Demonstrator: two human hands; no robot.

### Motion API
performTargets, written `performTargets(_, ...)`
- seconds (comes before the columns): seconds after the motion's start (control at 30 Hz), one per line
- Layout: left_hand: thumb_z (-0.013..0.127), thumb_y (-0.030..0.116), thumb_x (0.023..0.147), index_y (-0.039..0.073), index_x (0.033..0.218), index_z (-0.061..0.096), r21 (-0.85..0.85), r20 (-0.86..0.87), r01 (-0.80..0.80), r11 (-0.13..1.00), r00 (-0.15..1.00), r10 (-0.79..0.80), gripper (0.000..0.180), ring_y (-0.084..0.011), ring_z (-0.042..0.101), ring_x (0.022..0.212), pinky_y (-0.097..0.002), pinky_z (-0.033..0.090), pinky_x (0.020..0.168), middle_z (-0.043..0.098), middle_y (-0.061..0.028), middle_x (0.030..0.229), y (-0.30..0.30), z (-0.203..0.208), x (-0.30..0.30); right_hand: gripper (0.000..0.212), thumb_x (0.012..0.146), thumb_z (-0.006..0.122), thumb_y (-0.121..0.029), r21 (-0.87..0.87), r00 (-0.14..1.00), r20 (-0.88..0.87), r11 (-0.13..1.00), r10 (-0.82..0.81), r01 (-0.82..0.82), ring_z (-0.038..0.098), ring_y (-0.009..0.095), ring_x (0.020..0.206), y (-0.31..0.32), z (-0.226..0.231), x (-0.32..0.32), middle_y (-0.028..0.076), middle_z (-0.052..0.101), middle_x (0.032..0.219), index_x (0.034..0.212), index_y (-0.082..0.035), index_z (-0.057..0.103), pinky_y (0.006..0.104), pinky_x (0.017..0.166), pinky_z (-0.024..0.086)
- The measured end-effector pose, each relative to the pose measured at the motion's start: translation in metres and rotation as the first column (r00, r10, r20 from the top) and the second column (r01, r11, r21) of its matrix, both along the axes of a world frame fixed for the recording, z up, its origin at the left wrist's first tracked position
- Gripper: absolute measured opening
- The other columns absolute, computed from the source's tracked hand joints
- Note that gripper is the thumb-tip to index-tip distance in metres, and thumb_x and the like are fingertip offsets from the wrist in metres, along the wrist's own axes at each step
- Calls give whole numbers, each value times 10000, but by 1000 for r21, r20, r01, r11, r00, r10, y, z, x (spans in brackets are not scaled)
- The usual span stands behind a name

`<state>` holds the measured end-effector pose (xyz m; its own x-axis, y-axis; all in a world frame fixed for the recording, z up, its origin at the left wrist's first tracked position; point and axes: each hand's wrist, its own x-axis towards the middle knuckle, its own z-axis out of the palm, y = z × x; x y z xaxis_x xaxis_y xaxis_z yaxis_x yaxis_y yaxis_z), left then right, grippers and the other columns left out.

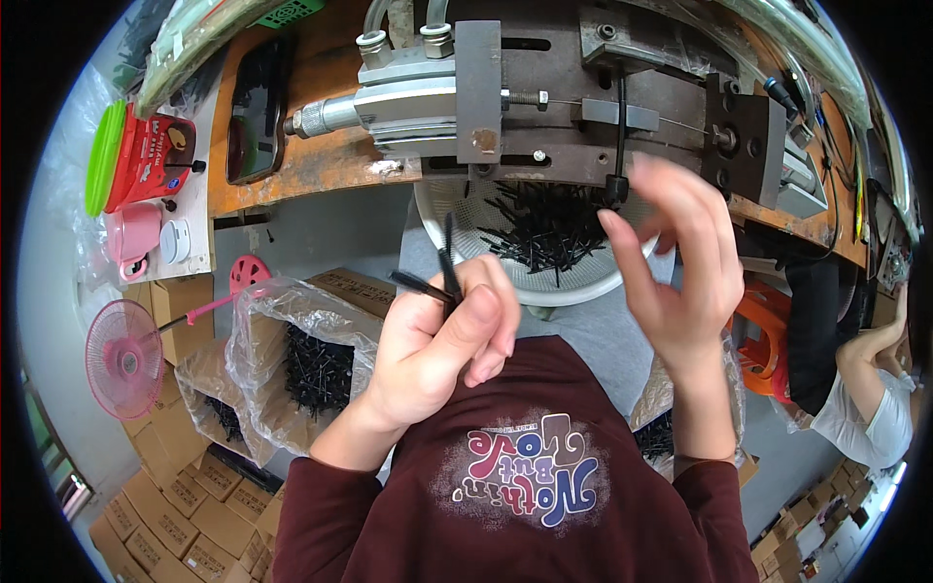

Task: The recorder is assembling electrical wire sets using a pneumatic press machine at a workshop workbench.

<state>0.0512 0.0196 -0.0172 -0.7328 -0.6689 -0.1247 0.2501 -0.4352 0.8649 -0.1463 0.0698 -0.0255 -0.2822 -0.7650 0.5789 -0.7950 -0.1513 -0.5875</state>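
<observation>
My left hand (449, 335) is closed around a few thin black plastic rods (447, 264) whose ends stick out past the thumb in different directions. My right hand (685, 262) has its fingers apart and holds nothing. Its thumb and index fingertip are near the thick end of another black rod (622, 126), which stands across a small metal block (632, 115) in the metal fixture (539, 73). Below the fixture, a white perforated basket (573, 294) holds a heap of loose black rods (549, 228).
An air cylinder (408, 107) and a dark phone (259, 112) are on the wooden bench. Left stand a red tub (160, 155), a pink cup (134, 233) and a pink fan (124, 360). Plastic-lined boxes hold more rods (319, 369). Another person (865, 418) sits at right by an orange stool (763, 340).
</observation>
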Motion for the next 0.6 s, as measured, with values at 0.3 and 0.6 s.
performTargets(0.3,420,287,1034,-33,962,581,232,63,-103,967,994,91,365,-95,437,492,-238,393,458,419,5,631,2,-19,11,147,760,643,-40,453,994,-91,891,60,-12,650,283,732,23,-172,17,97,604,838,904,-67,638,375,614,531)
performTargets(0.6,456,272,1027,-37,913,601,261,117,-115,958,989,87,360,-64,403,469,-212,342,455,401,25,591,1,-35,13,126,677,610,-35,575,935,-291,818,203,1,655,270,720,7,-236,16,144,632,957,803,-36,596,372,622,548)
